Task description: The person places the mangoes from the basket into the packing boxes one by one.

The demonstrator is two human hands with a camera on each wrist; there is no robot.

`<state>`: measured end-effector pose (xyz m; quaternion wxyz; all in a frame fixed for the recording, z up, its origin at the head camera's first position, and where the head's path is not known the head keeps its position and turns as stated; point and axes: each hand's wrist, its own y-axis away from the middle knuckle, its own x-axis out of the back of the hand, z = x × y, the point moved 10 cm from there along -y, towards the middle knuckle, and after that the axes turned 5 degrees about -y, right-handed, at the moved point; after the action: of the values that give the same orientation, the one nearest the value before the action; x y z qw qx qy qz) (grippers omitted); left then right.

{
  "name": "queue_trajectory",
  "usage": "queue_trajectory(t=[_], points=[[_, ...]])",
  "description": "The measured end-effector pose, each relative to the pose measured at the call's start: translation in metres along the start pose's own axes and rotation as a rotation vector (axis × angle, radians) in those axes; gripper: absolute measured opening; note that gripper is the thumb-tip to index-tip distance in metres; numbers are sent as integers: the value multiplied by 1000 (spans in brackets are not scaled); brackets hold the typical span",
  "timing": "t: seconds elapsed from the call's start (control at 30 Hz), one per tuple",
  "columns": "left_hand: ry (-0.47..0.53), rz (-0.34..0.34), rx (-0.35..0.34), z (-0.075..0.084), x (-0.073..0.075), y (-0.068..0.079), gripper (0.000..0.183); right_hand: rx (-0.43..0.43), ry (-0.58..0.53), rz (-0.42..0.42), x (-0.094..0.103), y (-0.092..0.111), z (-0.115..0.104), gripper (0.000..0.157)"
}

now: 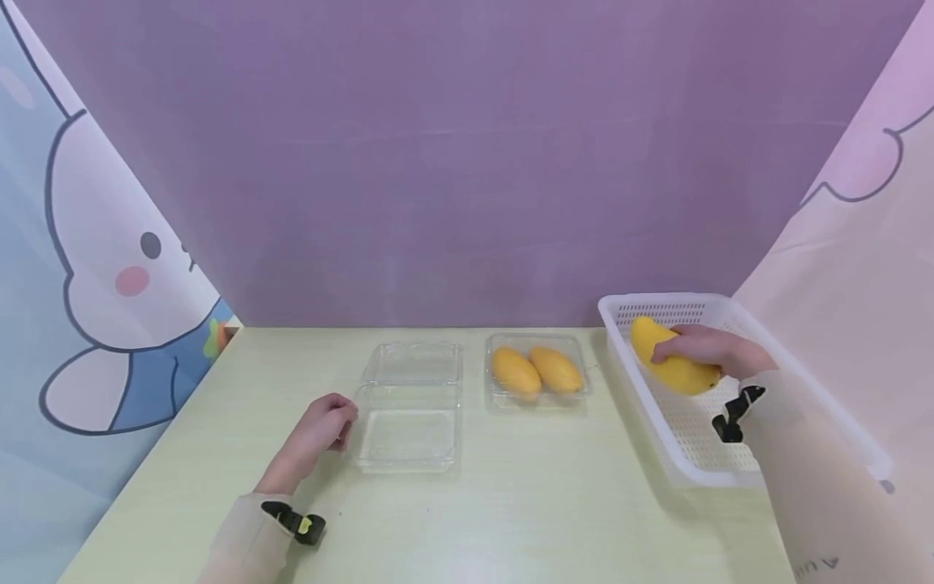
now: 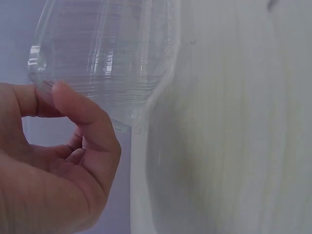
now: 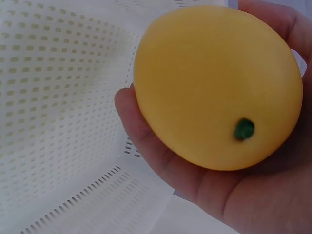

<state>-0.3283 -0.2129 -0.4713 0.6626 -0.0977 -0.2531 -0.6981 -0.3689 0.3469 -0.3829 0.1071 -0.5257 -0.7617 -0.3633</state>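
Note:
My right hand (image 1: pixel 704 345) grips a yellow mango (image 1: pixel 674 357) over the white basket, fingers and thumb wrapped around it. A small green stem spot on the mango (image 3: pixel 209 87) shows in the right wrist view. On the left, my left hand (image 1: pixel 321 426) pinches the near-left rim of an opened clear plastic clamshell box (image 1: pixel 409 430) between thumb and finger. This box (image 2: pixel 107 53) fills the top of the left wrist view, with the fingertips right at its edge. Nothing lies in the box, and its lid is folded back away from me.
A second clear box (image 1: pixel 536 341) holds two mangoes (image 1: pixel 516 373) side by side, right of the opened one. The white perforated basket (image 1: pixel 657 426) stands on the right of the pale table (image 1: pixel 525 503). A purple backdrop (image 1: pixel 467 162) rises behind the table.

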Motion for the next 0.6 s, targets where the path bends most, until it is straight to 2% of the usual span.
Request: queue_trajectory(t=[0.33,0.6], points=[[-27,3,-4,0,-4,1,25,55,17,42,4,8,-17,53],[-24,3,1,-1,-5,-1,26,94,2,67,3,16,-30,61]])
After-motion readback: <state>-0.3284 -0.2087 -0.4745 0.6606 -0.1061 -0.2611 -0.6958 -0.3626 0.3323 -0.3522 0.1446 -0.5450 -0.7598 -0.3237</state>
